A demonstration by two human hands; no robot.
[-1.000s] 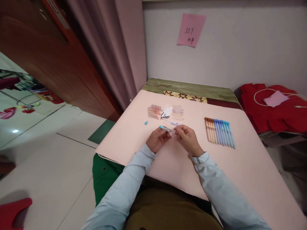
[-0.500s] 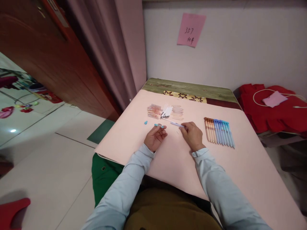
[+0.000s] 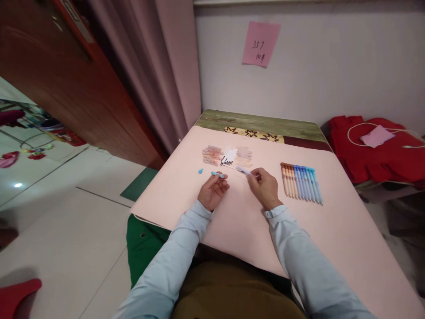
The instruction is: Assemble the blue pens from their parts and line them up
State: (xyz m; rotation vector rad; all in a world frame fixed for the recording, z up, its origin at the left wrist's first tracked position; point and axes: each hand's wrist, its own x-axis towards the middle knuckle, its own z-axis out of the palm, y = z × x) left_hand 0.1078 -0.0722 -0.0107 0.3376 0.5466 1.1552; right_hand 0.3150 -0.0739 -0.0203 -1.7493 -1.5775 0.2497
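My left hand point(image 3: 213, 192), palm up, pinches a short blue pen part point(image 3: 217, 174) between thumb and fingers. Opposite it, my right hand point(image 3: 266, 189) grips a slim, pale lilac pen barrel point(image 3: 244, 170) that points left. The barrel's far end lies near a heap of white pen refills point(image 3: 229, 155) with black tips. Brownish pen parts point(image 3: 212, 155) are piled left of the refills, pale see-through barrels point(image 3: 245, 156) right of them. A small blue pen topper point(image 3: 200, 171) lies left of my left hand. What my right fingertips cover is hidden.
Right of my right hand, several assembled pens point(image 3: 301, 184) lie in a row, brown through blue. A pink sheet covers the table point(image 3: 239, 226). Behind it rises a wall with a pink note point(image 3: 261, 44); red cloth point(image 3: 361, 155) lies beyond the right edge.
The thin white rod that stuck out from the barrel toward my left hand no longer shows clearly. The barrel has shifted slightly left; my left hand still holds the blue part.
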